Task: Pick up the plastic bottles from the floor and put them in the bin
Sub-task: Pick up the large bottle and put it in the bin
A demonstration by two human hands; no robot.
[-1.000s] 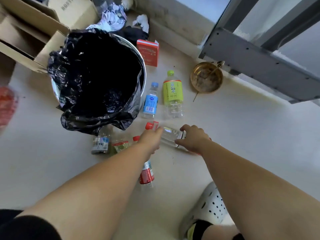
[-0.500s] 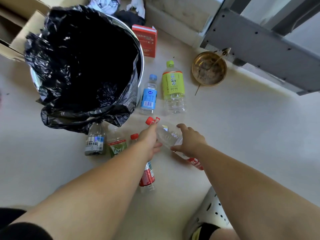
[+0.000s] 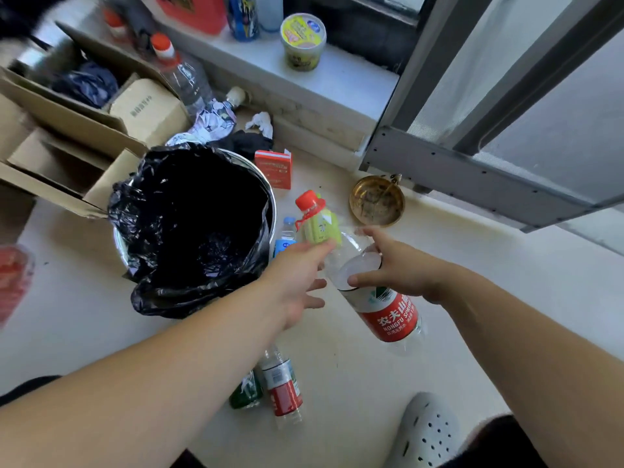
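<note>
My right hand (image 3: 398,265) grips the bottle (image 3: 388,315) round its middle, clear of the floor and tilted toward the bin (image 3: 152,295) just left of my hands. My left hand (image 3: 297,285), fingers straight, touches its shoulder, steadying it.

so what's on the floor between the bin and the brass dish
In the head view, two bottles lie there: a small blue-labelled bottle next to the bin, and a green-labelled bottle partly hidden behind the red-capped bottle in the right hand.
</note>
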